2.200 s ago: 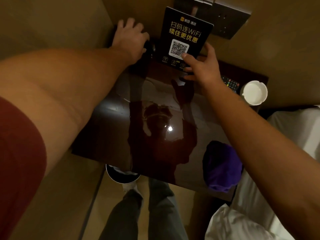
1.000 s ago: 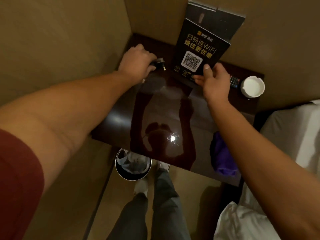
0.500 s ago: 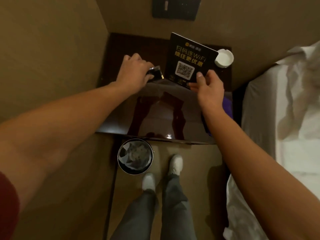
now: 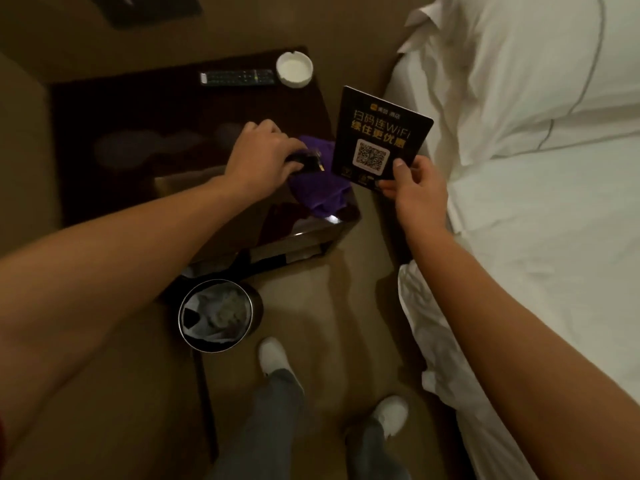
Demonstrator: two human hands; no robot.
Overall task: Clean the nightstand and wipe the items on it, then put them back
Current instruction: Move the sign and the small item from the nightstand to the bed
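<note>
The dark glossy nightstand (image 4: 145,109) fills the upper left. My left hand (image 4: 261,155) grips a small dark object (image 4: 308,161) over the purple cloth (image 4: 322,188), which lies at the nightstand's near right corner. My right hand (image 4: 415,192) holds the black WiFi QR sign (image 4: 379,133) upright by its lower edge, off the nightstand's right side and in front of the bed. A remote control (image 4: 239,77) and a white ashtray (image 4: 294,69) rest along the nightstand's back edge.
A white bed with a pillow (image 4: 536,150) runs down the right side. A round waste bin (image 4: 218,315) with a liner stands on the floor under the nightstand's front edge. My legs and white shoes (image 4: 275,355) are below.
Both hands lifted their items from the back of the nightstand and carried them right. The sign now hangs beside the bed, and the left hand's object is over the cloth. The view swung right.
</note>
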